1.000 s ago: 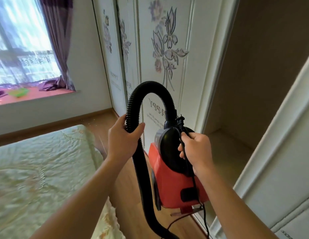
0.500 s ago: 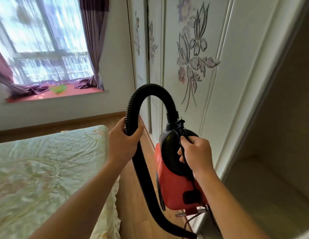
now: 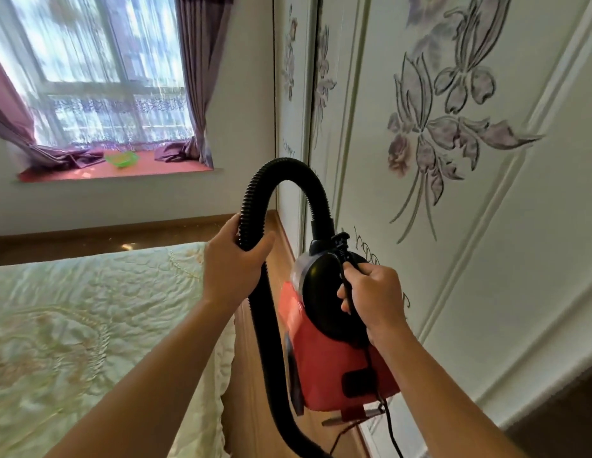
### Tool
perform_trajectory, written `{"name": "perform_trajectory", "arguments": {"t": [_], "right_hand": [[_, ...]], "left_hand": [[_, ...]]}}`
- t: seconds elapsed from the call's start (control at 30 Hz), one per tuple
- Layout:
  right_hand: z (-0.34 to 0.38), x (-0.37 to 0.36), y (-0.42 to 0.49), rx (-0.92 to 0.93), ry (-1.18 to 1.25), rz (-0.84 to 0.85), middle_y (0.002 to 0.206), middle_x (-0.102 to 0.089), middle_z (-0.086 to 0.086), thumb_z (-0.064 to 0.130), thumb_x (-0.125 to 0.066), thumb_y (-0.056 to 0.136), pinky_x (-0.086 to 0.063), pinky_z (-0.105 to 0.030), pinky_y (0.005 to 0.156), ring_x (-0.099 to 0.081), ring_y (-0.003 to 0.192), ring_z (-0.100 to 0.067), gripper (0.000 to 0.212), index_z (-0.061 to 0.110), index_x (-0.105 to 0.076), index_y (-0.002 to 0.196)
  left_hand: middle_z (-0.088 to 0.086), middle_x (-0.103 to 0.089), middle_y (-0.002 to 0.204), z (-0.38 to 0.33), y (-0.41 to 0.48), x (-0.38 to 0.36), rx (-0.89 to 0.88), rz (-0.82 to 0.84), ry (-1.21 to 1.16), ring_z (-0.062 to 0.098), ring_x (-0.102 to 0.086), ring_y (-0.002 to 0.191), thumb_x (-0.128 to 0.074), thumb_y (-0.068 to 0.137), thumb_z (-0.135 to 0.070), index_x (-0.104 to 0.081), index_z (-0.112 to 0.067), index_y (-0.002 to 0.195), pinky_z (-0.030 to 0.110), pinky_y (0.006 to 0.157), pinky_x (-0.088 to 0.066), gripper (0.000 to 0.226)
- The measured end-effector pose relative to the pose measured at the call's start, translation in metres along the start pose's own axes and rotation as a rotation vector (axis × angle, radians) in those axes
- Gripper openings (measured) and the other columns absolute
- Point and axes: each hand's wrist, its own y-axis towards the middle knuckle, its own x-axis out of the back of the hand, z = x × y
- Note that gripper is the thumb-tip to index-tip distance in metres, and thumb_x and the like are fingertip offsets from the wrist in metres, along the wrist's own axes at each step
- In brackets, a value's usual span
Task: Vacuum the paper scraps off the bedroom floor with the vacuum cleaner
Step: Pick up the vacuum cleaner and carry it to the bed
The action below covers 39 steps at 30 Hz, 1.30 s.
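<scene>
Bedroom, bed (image 3: 90,309) near wardrobe (image 3: 486,226): left hand (image 3: 233,262) grip wrapped round hose (image 3: 281,173); right hand (image 3: 375,297) grip curled round vacuum cleaner (image 3: 324,371) top, cord (image 3: 346,279).

Our left hand (image 3: 235,262) grips the black ribbed hose (image 3: 258,190) just below the top of its arch, thumb on one side and fingers on the other. Our right hand (image 3: 375,299) is curled round the black top of the red vacuum cleaner (image 3: 327,368), holding it up between the bed (image 3: 90,309) and the flowered wardrobe doors (image 3: 486,242). The power cord (image 3: 392,431) passes under its fingers and hangs below. Wooden floor (image 3: 245,385) shows beneath. Pale specks (image 3: 128,246) on the far floor under the window (image 3: 99,77) may be paper scraps, but the blur keeps us from telling.
</scene>
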Motion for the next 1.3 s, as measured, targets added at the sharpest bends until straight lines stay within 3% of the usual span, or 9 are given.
{"name": "perform_trajectory", "arguments": {"t": [0.37, 0.87, 1.3], "right_hand": [[0.028, -0.118, 0.122, 0.029, 0.060, -0.016, 0.056, -0.062, -0.008, 0.014, -0.058, 0.100, -0.048, -0.031, 0.048, -0.054, 0.046, -0.021, 0.030, 0.005, -0.072, 0.076], [0.013, -0.240, 0.338, -0.003, 0.086, 0.104, 0.053, -0.060, -0.007, 0.013, -0.059, 0.100, -0.046, -0.030, 0.046, -0.052, 0.044, -0.019, 0.030, 0.004, -0.072, 0.075], [0.047, -0.323, 0.537, 0.033, 0.023, 0.221, 0.053, -0.062, -0.007, 0.014, -0.059, 0.100, -0.048, -0.033, 0.051, -0.054, 0.043, -0.020, 0.031, 0.006, -0.072, 0.073]], "left_hand": [[-0.005, -0.058, 0.067, 0.081, 0.147, -0.001, -0.027, 0.010, -0.022, 0.006, -0.055, 0.058, -0.075, 0.088, -0.029, -0.063, -0.023, 0.092, 0.013, 0.049, -0.045, 0.014], [-0.010, -0.054, 0.061, 0.193, 0.316, -0.066, 0.029, -0.081, 0.043, 0.003, -0.055, 0.055, -0.075, 0.088, -0.023, -0.058, -0.022, 0.082, 0.010, 0.049, -0.041, 0.018], [-0.008, -0.053, 0.059, 0.262, 0.485, -0.121, 0.098, -0.183, 0.068, 0.004, -0.053, 0.050, -0.074, 0.088, -0.021, -0.056, -0.022, 0.077, 0.011, 0.047, -0.040, 0.021]]}}
